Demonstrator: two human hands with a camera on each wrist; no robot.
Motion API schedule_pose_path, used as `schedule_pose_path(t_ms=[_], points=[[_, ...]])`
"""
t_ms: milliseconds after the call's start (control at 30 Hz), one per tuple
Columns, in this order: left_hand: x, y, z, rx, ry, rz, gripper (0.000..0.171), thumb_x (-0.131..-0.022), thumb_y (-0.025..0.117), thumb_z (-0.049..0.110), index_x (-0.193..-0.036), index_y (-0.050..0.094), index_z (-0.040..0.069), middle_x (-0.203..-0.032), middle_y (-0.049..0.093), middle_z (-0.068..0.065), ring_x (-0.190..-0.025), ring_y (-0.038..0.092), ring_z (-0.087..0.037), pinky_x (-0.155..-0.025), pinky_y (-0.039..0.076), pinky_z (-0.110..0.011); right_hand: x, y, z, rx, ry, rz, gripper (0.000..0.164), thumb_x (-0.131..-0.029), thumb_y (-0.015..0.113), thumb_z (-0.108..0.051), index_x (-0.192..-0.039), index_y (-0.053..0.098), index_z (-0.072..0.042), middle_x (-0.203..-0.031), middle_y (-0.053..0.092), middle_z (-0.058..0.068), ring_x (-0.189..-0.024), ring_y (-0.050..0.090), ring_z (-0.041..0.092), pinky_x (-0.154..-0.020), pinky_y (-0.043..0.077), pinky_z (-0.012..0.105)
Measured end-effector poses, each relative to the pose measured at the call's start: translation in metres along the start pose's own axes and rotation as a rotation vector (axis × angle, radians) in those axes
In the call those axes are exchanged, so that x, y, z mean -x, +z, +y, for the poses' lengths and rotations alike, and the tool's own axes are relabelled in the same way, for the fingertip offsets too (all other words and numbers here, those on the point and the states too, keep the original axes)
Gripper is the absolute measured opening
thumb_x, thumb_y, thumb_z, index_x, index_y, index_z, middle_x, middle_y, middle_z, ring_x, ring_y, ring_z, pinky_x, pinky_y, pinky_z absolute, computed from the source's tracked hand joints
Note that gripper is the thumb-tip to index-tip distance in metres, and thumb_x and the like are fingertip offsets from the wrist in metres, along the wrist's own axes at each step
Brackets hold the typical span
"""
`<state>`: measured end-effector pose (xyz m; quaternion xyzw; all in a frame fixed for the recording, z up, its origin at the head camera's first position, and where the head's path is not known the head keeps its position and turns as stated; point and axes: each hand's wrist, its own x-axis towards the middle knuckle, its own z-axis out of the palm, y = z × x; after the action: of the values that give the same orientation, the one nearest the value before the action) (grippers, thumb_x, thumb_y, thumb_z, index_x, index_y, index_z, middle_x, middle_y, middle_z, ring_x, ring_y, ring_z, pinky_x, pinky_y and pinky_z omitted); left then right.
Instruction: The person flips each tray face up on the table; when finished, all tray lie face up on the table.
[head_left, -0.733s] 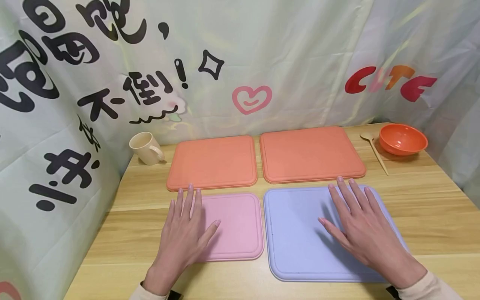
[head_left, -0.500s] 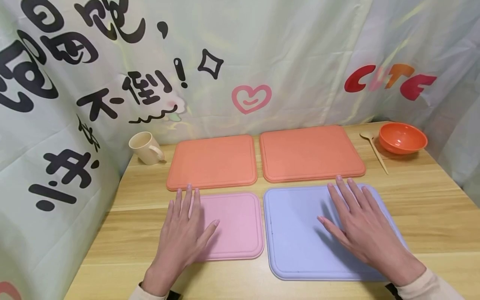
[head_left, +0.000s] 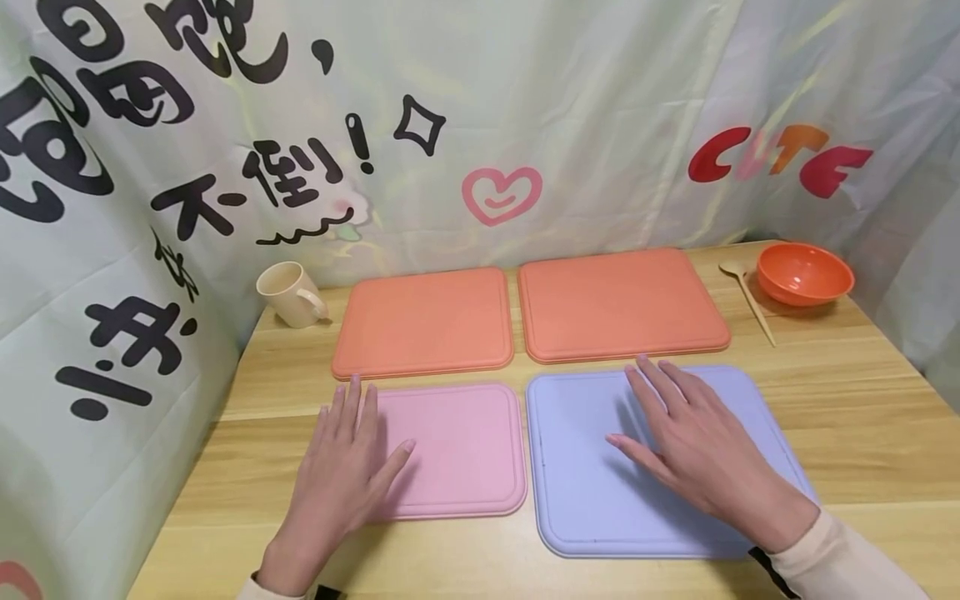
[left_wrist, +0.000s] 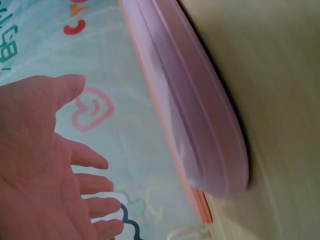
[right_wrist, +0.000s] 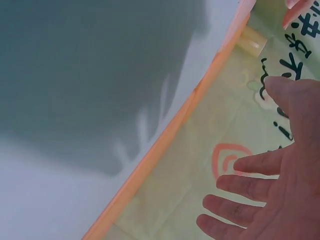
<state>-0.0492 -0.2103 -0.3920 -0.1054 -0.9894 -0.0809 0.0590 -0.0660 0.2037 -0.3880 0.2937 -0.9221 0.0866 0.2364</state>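
My left hand [head_left: 341, 471] hovers palm down over the left edge of a pink rectangular board [head_left: 457, 450], its fingers straight and thumb spread. In the left wrist view the hand [left_wrist: 45, 160] stands apart from the board's thick rim [left_wrist: 210, 125], holding nothing. On the other side my right hand [head_left: 697, 442] is held over a larger blue-lavender board [head_left: 585, 475], fingers extended. A dark shadow of that hand falls on the blue board's surface [right_wrist: 60, 200] in the right wrist view. Neither hand grips anything.
Two orange boards [head_left: 423, 321] [head_left: 622, 304] lie behind, side by side. A cream mug [head_left: 291, 293] stands at the back left. At the back right are a wooden spoon [head_left: 750, 304] and an orange bowl [head_left: 805, 275]. A printed curtain [head_left: 600, 100] closes off the back.
Both hands have shifted to the left in the head view, the right one farther over the blue board. The boards, mug, spoon and bowl stay in place.
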Motion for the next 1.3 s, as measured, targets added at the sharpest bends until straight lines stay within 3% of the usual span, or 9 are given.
schedule_pose_path(t_ms=[267, 600, 733, 900, 1067, 1300], points=[[0.005, -0.006, -0.017, 0.068, -0.061, -0.051, 0.087, -0.1, 0.054, 0.056, -0.154, 0.03, -0.008, -0.163, 0.018, -0.028, -0.151, 0.013, -0.044, -0.119, 0.018, -0.06, -0.017, 0.006, -0.012, -0.019, -0.026, -0.108, 0.083, -0.101, 0.042, -0.065, -0.137, 0.053, 0.009, -0.131, 0.059, 0.026, -0.117, 0.056, 0.045, -0.101, 0.045, 0.058], [0.006, -0.007, -0.034, 0.123, -0.086, -0.069, 0.082, -0.099, 0.059, 0.052, -0.15, 0.038, -0.009, -0.157, 0.031, -0.031, -0.14, 0.033, -0.051, -0.111, 0.031, -0.066, -0.039, 0.021, -0.028, -0.042, -0.087, -0.248, 0.078, -0.094, 0.063, -0.058, -0.132, 0.059, 0.009, -0.121, 0.06, 0.02, -0.108, 0.056, 0.037, -0.099, 0.046, 0.053], [0.005, -0.006, -0.039, 0.153, -0.113, -0.092, 0.082, -0.099, 0.059, 0.054, -0.149, 0.04, -0.008, -0.154, 0.036, -0.031, -0.137, 0.037, -0.053, -0.104, 0.036, -0.069, -0.047, 0.029, -0.034, -0.067, -0.112, -0.28, 0.076, -0.093, 0.066, -0.058, -0.13, 0.06, 0.008, -0.115, 0.058, 0.016, -0.099, 0.054, 0.031, -0.093, 0.048, 0.047], [0.004, -0.004, -0.044, 0.196, -0.14, -0.131, 0.081, -0.098, 0.061, 0.052, -0.146, 0.043, -0.01, -0.147, 0.042, -0.032, -0.133, 0.04, -0.053, -0.103, 0.038, -0.069, -0.058, 0.038, -0.039, -0.097, -0.163, -0.287, 0.067, -0.092, 0.066, -0.058, -0.12, 0.063, 0.002, -0.101, 0.052, 0.008, -0.084, 0.045, 0.023, -0.077, 0.044, 0.037], [0.002, -0.001, -0.049, 0.235, -0.165, -0.169, 0.084, -0.097, 0.062, 0.055, -0.144, 0.045, -0.012, -0.141, 0.048, -0.031, -0.13, 0.044, -0.049, -0.104, 0.039, -0.065, -0.069, 0.049, -0.043, -0.135, -0.198, -0.297, 0.06, -0.092, 0.067, -0.058, -0.11, 0.064, -0.001, -0.094, 0.049, 0.005, -0.08, 0.041, 0.02, -0.072, 0.041, 0.033], [0.001, 0.003, -0.053, 0.275, -0.191, -0.233, 0.085, -0.094, 0.064, 0.058, -0.14, 0.051, -0.012, -0.133, 0.054, -0.028, -0.123, 0.05, -0.043, -0.099, 0.044, -0.058, -0.085, 0.061, -0.052, -0.201, -0.142, -0.377, 0.065, -0.087, 0.068, -0.065, -0.098, 0.068, -0.001, -0.083, 0.039, 0.001, -0.071, 0.033, 0.019, -0.065, 0.032, 0.028]])
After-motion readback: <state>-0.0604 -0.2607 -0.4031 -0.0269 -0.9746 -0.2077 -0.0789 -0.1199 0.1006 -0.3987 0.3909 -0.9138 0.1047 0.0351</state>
